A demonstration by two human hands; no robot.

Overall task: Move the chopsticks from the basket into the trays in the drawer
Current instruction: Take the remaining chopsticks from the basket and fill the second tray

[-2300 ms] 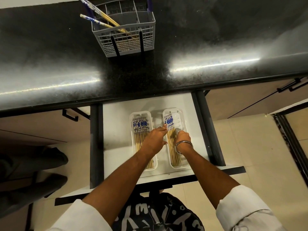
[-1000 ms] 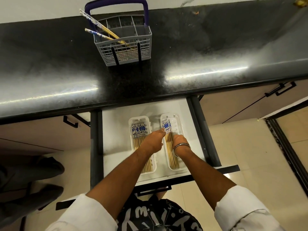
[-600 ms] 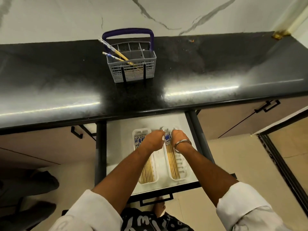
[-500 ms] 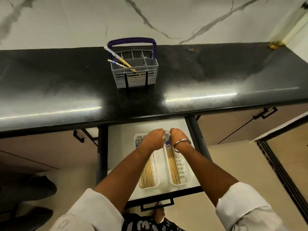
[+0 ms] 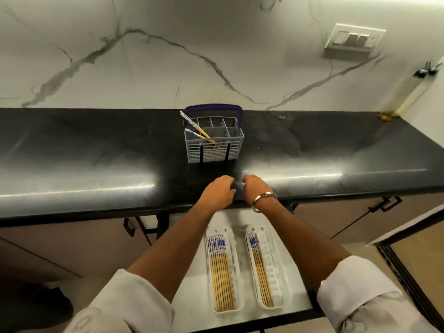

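A grey cutlery basket (image 5: pixel 214 150) with a purple handle stands on the black counter. Two chopsticks (image 5: pixel 195 129) with blue-patterned tops lean out of its left side. Below, in the open white drawer (image 5: pixel 194 296), lie two white trays, the left tray (image 5: pixel 236 267) and the right tray (image 5: pixel 276 265), each holding several chopsticks. My left hand (image 5: pixel 217 193) and my right hand (image 5: pixel 255 189) are raised side by side over the counter's front edge, short of the basket. Both have curled fingers and hold nothing. A metal bangle circles my right wrist.
The black counter (image 5: pixel 312 150) runs the full width, backed by a white marbled wall with a switch plate (image 5: pixel 353 39) at the upper right. Cabinet fronts with black handles (image 5: pixel 386 204) flank the drawer. Dark shoes (image 5: pixel 55 306) rest on the floor at lower left.
Both hands have left the trays in the drawer and risen to the counter's front edge, empty. The view has tilted up, showing the wall.
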